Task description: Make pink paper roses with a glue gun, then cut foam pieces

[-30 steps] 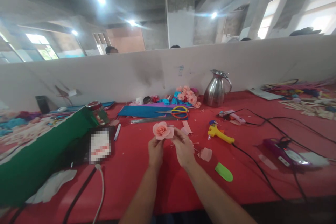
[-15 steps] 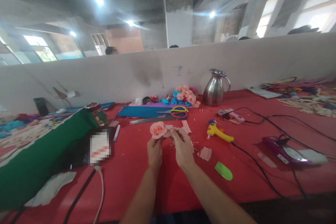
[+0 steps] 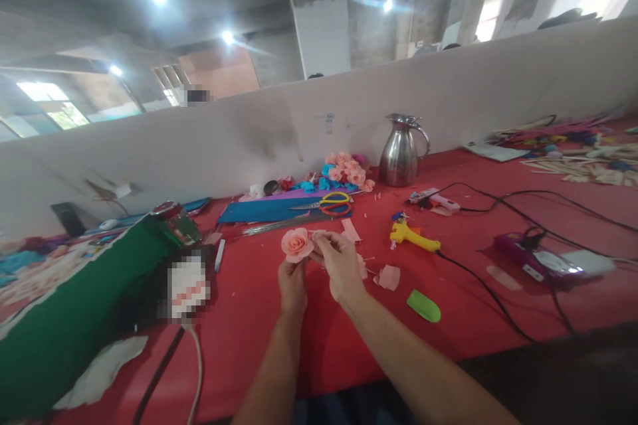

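Observation:
A pink paper rose (image 3: 297, 245) stands upright above the red table, its base pinched in my left hand (image 3: 293, 284). My right hand (image 3: 341, 269) is closed on a small pink petal (image 3: 317, 235) at the flower's right side; the fingers hide much of it. More pink petal pieces (image 3: 387, 277) lie on the table to the right of my right hand. A yellow glue gun (image 3: 415, 238) rests farther right, and a green scoop-shaped piece (image 3: 424, 305) lies nearer to me.
Scissors (image 3: 326, 203) lie on blue sheets (image 3: 259, 211) at the back, before a heap of finished flowers (image 3: 349, 171). A steel jug (image 3: 399, 153) stands against the partition. Black cords (image 3: 486, 300) cross the right side. A green box (image 3: 94, 285) borders the left.
The camera view has tilted and shifted a little. My right hand's fingers have curled in closer to the rose, covering more of the petal. The left hand still holds the rose.

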Tool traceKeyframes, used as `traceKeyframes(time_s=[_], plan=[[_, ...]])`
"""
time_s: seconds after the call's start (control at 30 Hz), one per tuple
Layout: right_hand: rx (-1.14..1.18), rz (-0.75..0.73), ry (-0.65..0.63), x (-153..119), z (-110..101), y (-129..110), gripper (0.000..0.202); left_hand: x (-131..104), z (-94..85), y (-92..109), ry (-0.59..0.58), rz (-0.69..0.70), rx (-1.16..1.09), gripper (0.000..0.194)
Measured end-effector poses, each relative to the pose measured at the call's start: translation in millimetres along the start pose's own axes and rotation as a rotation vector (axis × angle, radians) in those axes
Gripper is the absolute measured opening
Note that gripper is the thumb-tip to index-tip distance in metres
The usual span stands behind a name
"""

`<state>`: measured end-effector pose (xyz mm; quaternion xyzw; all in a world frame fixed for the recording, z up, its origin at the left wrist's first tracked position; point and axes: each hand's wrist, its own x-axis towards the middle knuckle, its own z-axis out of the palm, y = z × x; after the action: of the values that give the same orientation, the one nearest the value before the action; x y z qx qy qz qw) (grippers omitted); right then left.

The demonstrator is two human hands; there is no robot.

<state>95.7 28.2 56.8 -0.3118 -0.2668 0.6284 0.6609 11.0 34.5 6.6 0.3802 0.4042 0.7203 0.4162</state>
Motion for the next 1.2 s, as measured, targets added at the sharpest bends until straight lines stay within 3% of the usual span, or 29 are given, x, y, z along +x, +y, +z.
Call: traceKeyframes(time_s=[0.23, 0.53, 0.73, 1.2], plan=[[-0.115, -0.069, 0.032, 4.4, -8.1, -3.0, 0.017, 0.6, 0.9, -0.8, -0.008, -0.023, -0.018, 0.033], [-0.105, -0.038, 0.041, 7.1, -5.3, -2.7, 0.014, 3.7, 0.4, 1.1, 0.002, -0.069, -0.149, 0.022], [-0.242, -0.132, 0.068, 14.2, -7.8, 8.0, 0.018, 4.0, 0.4, 0.6, -0.017, -0.075, -0.127, 0.023], [-0.428, -0.268, 0.096, 14.9, -2.4, 15.7, 0.019, 3.3, 0.4, 2.2, 0.092, -0.055, -0.076, 0.029]])
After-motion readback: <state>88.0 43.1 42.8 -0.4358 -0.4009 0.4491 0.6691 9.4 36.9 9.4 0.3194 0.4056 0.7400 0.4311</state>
